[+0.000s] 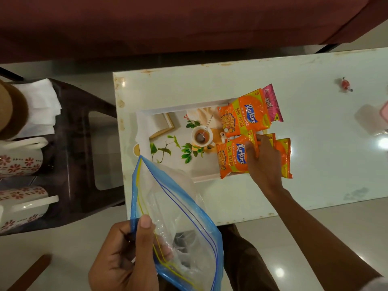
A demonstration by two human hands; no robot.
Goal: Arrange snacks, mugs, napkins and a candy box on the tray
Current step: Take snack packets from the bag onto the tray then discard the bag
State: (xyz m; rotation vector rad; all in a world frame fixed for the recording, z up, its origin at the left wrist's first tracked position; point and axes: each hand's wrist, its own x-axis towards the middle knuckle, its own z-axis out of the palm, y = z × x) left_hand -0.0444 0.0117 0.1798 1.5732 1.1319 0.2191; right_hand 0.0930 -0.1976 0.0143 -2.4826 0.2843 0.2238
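A printed tray point(168, 124) with a tea-and-leaves picture lies on the pale table point(315, 164). At its right end sit several snack packets: an orange one point(243, 116) over a pink one point(273, 103), and nearer me another orange packet point(228, 158) with one more point(283, 156) beside it. My right hand point(262, 160) pinches the top corner of the nearer orange packet. My left hand point(126, 255) grips the rim of a clear zip bag point(176, 217) with a blue seal, held open below the tray.
A dark stool point(79, 156) at the left holds two white mugs with red flowers point(19, 160) point(23, 204), white napkins point(42, 103) and a brown round thing point(10, 110). A wrapped candy point(345, 85) lies far right on the table. A maroon sofa point(168, 24) runs behind.
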